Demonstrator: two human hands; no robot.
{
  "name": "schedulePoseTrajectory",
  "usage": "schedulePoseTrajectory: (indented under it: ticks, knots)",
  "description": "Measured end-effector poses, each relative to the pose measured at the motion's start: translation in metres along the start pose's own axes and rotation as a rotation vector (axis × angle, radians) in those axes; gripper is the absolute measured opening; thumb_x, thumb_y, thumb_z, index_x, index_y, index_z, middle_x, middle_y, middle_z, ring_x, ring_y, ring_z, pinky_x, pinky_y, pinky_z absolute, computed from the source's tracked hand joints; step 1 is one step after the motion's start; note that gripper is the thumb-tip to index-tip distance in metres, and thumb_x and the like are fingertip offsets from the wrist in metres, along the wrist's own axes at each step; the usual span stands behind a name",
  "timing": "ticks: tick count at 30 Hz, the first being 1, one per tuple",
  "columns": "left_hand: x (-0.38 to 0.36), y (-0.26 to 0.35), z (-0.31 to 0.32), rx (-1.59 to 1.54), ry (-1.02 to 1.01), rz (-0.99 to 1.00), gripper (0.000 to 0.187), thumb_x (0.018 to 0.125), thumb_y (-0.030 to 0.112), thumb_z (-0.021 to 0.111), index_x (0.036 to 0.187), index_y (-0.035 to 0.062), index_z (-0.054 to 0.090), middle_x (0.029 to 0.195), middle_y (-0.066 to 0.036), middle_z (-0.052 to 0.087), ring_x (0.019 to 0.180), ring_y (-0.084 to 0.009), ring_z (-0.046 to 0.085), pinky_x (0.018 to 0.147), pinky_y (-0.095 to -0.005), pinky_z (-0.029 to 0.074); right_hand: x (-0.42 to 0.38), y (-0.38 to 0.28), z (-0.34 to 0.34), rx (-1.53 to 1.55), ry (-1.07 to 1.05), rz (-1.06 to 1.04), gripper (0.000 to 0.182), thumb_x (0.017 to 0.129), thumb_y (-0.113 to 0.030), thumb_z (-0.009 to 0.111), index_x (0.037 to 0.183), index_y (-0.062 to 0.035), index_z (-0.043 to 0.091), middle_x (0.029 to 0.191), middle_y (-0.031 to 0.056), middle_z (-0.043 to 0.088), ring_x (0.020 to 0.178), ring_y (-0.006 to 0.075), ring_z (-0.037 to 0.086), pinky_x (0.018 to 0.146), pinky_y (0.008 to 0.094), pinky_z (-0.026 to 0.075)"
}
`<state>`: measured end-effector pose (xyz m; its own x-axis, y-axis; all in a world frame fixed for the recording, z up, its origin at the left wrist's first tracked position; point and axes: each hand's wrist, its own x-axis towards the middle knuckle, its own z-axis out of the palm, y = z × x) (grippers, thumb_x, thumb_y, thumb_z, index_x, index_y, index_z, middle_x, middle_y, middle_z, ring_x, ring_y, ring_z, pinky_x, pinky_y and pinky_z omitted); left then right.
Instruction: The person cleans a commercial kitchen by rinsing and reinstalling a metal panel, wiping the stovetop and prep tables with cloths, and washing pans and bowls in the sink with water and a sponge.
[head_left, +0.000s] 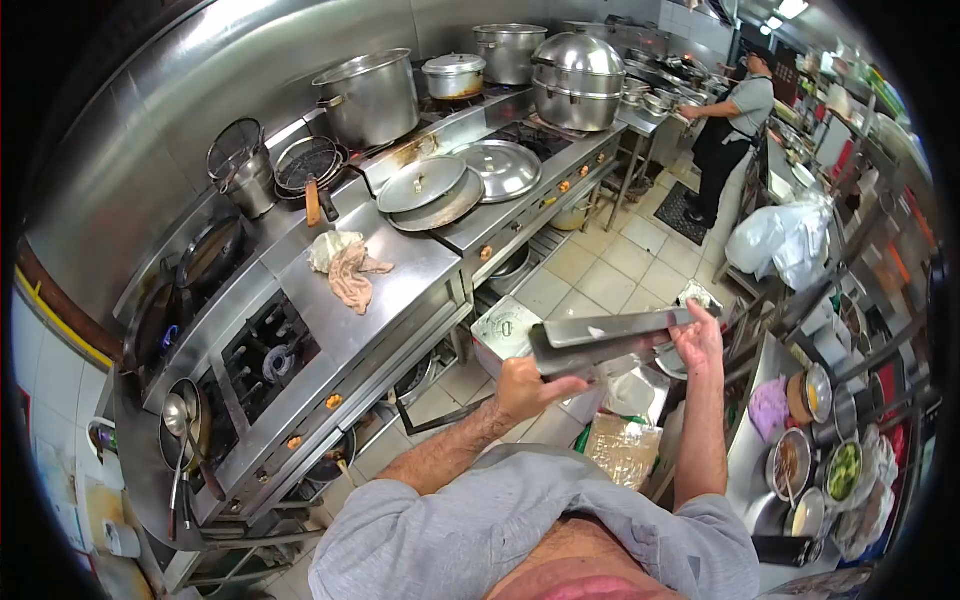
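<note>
Fingers (698,312) of the right hand (697,342) curl around one end of a long metal tray (615,328), held in midair between stove (460,236) and bench (745,480), while the left hand (528,392) grips the other end, thumb laid straight along it. The two-ended hold probably steadies its length. Lids (515,178) lie flat toward the stove's front edge, perhaps for want of room behind, where pots (370,105) line the back edge; a cloth (352,275) sits mid-counter (415,270), seemingly within easy reach. Bowls (843,470) crowd the bench's near end. The left fingers are largely hidden by the tray, so whether they are spread or pressed together cannot be told; nor is it plain whether this is one tray or two nested. A plastic bag (785,240) beyond masks its contents, and the view's dark rim crops the bench's outer edge.
</note>
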<state>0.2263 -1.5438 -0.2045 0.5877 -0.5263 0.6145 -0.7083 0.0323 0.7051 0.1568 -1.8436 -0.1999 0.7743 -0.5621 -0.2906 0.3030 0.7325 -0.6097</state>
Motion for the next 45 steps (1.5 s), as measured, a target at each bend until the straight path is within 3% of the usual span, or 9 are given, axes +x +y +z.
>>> schedulePoseTrajectory:
  ticks: [3, 10, 18, 21, 23, 28, 37, 41, 45]
  knots:
    - [0.012, -0.028, 0.015, -0.359, 0.098, -0.218, 0.019, 0.086, 0.005, 0.044, 0.099, -0.0022, 0.056, 0.084, -0.002, 0.057, 0.076, -0.011, 0.052, 0.065, -0.0235, 0.043, 0.029, -0.024, 0.041, -0.03, -0.102, -0.04, 0.028, 0.08, -0.006, 0.058, 0.101, 0.0048, 0.044, 0.094, 0.0163, 0.055, 0.087, 0.0302, 0.056, 0.077, 0.043, 0.049]
    - [0.042, -0.126, 0.036, 0.575, 0.54, 0.119, 0.021, 0.089, 0.01, 0.041, 0.092, -0.0039, 0.056, 0.085, -0.011, 0.058, 0.077, -0.0255, 0.054, 0.07, -0.0409, 0.043, 0.075, -0.016, 0.136, -0.18, -0.16, -0.207, 0.025, 0.078, -0.002, 0.058, 0.095, 0.001, 0.041, 0.088, 0.0142, 0.05, 0.079, 0.0319, 0.057, 0.061, 0.0457, 0.053]
    - [0.066, -0.19, 0.065, -0.6, 0.094, -1.13, 0.042, 0.084, 0.035, 0.047, 0.112, 0.0044, 0.052, 0.12, -0.011, 0.05, 0.102, -0.0238, 0.051, 0.091, -0.0301, 0.036, 0.156, -0.012, 0.183, -0.426, 0.011, -0.373, 0.03, 0.073, 0.002, 0.061, 0.094, -0.0008, 0.039, 0.082, 0.0111, 0.049, 0.058, 0.0244, 0.053, 0.04, 0.0372, 0.049]
    - [0.062, -0.267, 0.117, -1.169, -0.254, -0.719, 0.042, 0.087, 0.028, 0.053, 0.118, 0.0003, 0.049, 0.119, -0.009, 0.053, 0.099, -0.0171, 0.056, 0.085, -0.03, 0.047, 0.194, -0.042, 0.179, -0.55, 0.095, -0.366, 0.027, 0.07, 0.004, 0.063, 0.091, 0.0005, 0.047, 0.084, 0.012, 0.053, 0.057, 0.0219, 0.051, 0.042, 0.0331, 0.045]
    - [0.045, -0.34, 0.147, -1.435, -0.022, -1.624, 0.023, 0.083, 0.013, 0.049, 0.099, -0.0035, 0.051, 0.099, -0.018, 0.056, 0.083, -0.0292, 0.061, 0.071, -0.0455, 0.054, 0.209, -0.067, 0.177, -0.434, 0.048, -0.308, 0.028, 0.069, 0.004, 0.063, 0.093, 0.0007, 0.048, 0.083, 0.0115, 0.053, 0.064, 0.0223, 0.053, 0.053, 0.0335, 0.048]
    - [0.024, -0.462, 0.187, -1.434, 0.54, -1.599, 0.008, 0.071, 0.0, 0.056, 0.066, 0.0023, 0.05, 0.064, -0.01, 0.052, 0.058, -0.0239, 0.054, 0.051, -0.0325, 0.049, 0.185, -0.15, 0.154, -0.707, 0.092, -0.287, 0.02, 0.065, 0.005, 0.055, 0.085, 0.0005, 0.053, 0.078, 0.0101, 0.056, 0.069, 0.0189, 0.057, 0.06, 0.0298, 0.049]
    - [0.052, -0.451, 0.159, -1.293, 0.715, -1.577, 0.015, 0.073, -0.006, 0.059, 0.081, 0.0053, 0.053, 0.077, -0.005, 0.056, 0.065, -0.017, 0.055, 0.061, -0.0302, 0.05, 0.259, -0.187, -0.141, -1.346, 0.69, -0.273, 0.02, 0.066, 0.001, 0.046, 0.046, 0.0001, 0.049, 0.044, 0.0112, 0.048, 0.04, 0.0224, 0.048, 0.036, 0.0338, 0.033]
    - [-0.004, -0.505, 0.177, -1.278, 0.583, -1.449, 0.015, 0.068, -0.003, 0.061, 0.077, 0.0083, 0.055, 0.07, -0.004, 0.055, 0.068, -0.018, 0.054, 0.061, -0.0309, 0.047, 0.281, -0.149, -0.209, -1.277, 0.819, -0.152, 0.018, 0.065, 0.004, 0.048, 0.048, 0.0019, 0.052, 0.045, 0.0088, 0.048, 0.037, 0.0193, 0.046, 0.035, 0.0339, 0.03]
    - [0.003, -0.475, 0.179, -1.047, 0.702, -1.719, 0.019, 0.071, -0.003, 0.06, 0.086, 0.0071, 0.054, 0.082, -0.005, 0.056, 0.077, -0.0185, 0.055, 0.074, -0.0337, 0.047, 0.299, -0.12, -0.257, -1.485, 0.964, -0.06, 0.013, 0.06, -0.005, 0.055, 0.052, 0.0049, 0.057, 0.051, 0.0124, 0.055, 0.048, 0.0237, 0.056, 0.047, 0.0367, 0.042]
